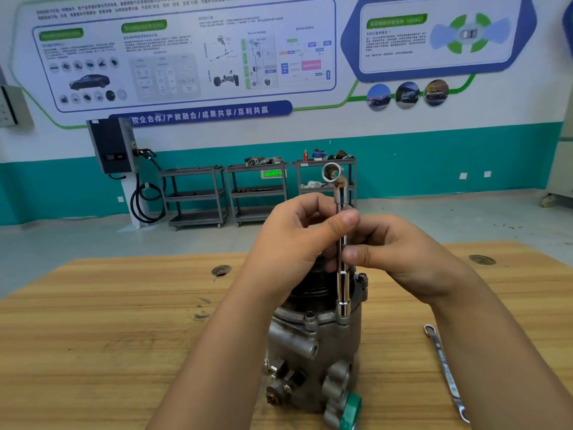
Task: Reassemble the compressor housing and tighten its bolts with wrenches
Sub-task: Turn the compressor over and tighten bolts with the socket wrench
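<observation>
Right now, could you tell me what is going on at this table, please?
A person is working on a compressor standing on the table. The left hand and right hand pinch a socket wrench held upright, its lower end down on the compressor's rim. A spare wrench lies on the table, untouched.

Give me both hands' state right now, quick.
Left hand: closed, pinching the upright socket wrench near its top.
Right hand: closed, pinching the same wrench lower down.
</observation>
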A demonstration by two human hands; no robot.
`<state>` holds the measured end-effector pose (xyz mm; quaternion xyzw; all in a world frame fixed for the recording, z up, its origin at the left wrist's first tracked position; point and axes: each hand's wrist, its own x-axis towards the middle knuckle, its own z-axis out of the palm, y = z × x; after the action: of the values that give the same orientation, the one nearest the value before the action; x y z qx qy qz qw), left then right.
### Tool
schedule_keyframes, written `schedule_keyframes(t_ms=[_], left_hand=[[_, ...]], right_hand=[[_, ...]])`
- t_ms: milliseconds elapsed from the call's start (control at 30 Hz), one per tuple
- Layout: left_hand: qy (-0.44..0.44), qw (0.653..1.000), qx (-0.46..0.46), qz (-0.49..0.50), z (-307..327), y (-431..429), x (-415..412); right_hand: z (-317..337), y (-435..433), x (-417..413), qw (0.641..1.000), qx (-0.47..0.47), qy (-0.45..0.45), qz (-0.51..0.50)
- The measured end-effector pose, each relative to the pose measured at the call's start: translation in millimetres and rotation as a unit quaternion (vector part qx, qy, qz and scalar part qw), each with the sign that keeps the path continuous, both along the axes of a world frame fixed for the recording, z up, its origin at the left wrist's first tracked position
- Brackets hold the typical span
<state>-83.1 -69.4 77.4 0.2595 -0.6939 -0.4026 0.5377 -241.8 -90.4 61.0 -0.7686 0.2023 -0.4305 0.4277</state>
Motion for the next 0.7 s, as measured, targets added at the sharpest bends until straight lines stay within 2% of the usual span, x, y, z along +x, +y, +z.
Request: schedule_keyframes(t_ms=[100,200,267,333,467,600,700], left_hand=[[0.028,0.991,-0.083,0.106,2,3,-9],[0.033,0.947,-0.207,0.242,5,7,-18],[0.027,0.926,-0.242,0.289,4,10,-24],[0.047,0.927,-0.231,0.291,2,13,-29],[0.083,0.952,-0.146,0.257,2,18,-33],[0.159,0.968,-0.066,0.181,5,22,-34],[0.179,0.973,-0.042,0.144,7,20,-32]], right_hand=[[1,1,1,1.000,0.012,-0.010,0.006],[1,3,1,1.000,0.010,-0.004,0.006],[1,2,0,1.000,0.011,-0.004,0.005],[1,2,0,1.000,0.011,0.000,-0.001],[1,2,1,1.000,0.021,-0.010,0.007],[0,2,3,0.999,0.022,-0.017,0.019],[-1,1,4,1.000,0.026,-0.010,0.005]])
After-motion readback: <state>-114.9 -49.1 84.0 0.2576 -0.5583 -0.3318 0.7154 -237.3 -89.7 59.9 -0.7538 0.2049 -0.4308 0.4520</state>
